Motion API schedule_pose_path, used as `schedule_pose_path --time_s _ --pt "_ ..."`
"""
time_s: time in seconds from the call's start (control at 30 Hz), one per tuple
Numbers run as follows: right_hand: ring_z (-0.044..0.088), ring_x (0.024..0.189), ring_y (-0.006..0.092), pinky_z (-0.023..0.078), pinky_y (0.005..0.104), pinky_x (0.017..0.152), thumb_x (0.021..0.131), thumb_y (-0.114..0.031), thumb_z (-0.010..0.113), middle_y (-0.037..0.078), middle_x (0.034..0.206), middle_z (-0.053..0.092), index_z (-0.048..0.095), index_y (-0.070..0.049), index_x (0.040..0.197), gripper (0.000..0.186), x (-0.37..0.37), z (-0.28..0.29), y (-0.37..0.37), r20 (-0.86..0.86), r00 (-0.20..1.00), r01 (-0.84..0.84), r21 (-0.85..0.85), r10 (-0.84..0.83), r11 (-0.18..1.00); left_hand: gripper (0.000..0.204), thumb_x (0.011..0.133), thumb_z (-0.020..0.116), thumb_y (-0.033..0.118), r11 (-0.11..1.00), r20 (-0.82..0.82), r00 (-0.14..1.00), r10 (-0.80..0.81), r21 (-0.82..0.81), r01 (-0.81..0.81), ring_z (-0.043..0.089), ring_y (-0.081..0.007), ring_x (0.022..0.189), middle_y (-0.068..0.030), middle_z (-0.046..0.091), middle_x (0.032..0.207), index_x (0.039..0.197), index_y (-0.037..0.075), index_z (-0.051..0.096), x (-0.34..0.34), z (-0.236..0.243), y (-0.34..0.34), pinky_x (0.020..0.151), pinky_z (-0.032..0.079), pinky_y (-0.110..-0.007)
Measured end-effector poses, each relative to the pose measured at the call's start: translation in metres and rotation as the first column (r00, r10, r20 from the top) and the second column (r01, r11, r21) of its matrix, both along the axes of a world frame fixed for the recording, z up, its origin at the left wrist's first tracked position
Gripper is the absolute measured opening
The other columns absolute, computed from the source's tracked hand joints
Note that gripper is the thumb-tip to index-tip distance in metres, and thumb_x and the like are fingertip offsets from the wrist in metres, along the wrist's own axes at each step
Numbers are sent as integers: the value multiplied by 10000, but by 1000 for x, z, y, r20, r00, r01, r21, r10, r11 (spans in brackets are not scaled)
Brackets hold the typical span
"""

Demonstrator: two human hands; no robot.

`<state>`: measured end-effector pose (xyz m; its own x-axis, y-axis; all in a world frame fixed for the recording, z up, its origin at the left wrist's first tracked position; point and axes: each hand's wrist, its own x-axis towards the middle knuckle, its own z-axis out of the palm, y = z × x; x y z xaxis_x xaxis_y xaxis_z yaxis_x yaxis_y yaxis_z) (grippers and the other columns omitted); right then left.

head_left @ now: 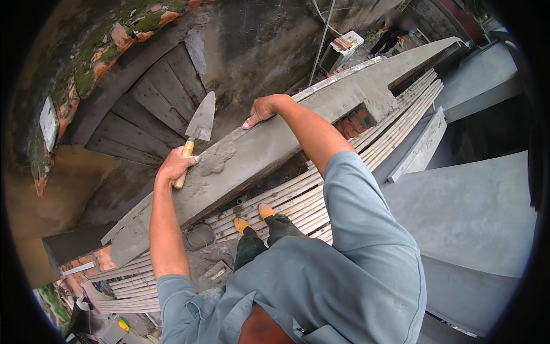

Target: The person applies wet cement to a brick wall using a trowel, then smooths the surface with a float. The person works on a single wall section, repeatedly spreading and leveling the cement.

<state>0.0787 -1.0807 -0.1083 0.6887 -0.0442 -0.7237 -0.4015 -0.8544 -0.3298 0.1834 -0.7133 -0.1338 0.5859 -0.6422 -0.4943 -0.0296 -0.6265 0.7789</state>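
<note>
My left hand [174, 165] is closed round the wooden handle of a trowel [201, 117]. Its grey, mortar-smeared blade points up and away, past the far edge of a long cement-coated ledge [266, 144]. Just right of that hand, a rough patch of wet mortar [217, 157] lies on the ledge's smoother top. My right hand [266, 109] is at the far edge farther right, its fingers curled over the rim and the thumb low against it. The fingertips are partly hidden.
Bamboo poles [303, 202] form the platform under my boots [265, 211]. A round bucket [199, 236] stands beside the ledge. Exposed brick [355, 121] shows in a recess. Beyond are wooden boards [154, 97], mossy broken tiles [86, 80] and, far right, another person [391, 37].
</note>
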Motion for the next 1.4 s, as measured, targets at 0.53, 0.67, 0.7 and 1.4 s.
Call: schedule_pose_path --time_s 0.53,0.67,0.7,1.4 --pt "659 1283 371 502 487 1090 807 -795 748 181 1378 704 763 -34 1279 896 -4 -23 -1 106 994 26 -14 -24 1000 382 854 824 188 1000 37 999 -1 -4 1 555 -133 830 -30 662 945 1130 -29 671 2 -8 2 779 502 -348" --pt "540 1431 401 430 507 1164 859 -875 601 223 1502 611 690 -11 1386 1016 1 -21 -1 82 996 49 -33 -46 998 348 877 789 153 1000 -3 1000 14 -8 -14 552 -118 859 -17 625 969 1143 -7 633 1 -5 2 797 512 -332" --pt "511 1454 408 413 510 1178 870 -883 568 231 1527 585 666 -4 1411 1037 1 -18 -2 97 994 41 -10 -40 999 346 880 788 150 999 -28 999 23 -23 -23 555 -117 858 -17 627 970 1147 -8 633 0 -3 1 799 515 -331" --pt "547 1414 450 410 495 1187 955 -719 569 293 1480 604 699 38 1353 865 -1 -36 -19 333 943 -21 9 16 1000 515 923 799 334 996 -130 988 85 -12 -87 613 -112 948 -46 690 1074 1263 -18 639 -2 -8 3 885 524 -311"
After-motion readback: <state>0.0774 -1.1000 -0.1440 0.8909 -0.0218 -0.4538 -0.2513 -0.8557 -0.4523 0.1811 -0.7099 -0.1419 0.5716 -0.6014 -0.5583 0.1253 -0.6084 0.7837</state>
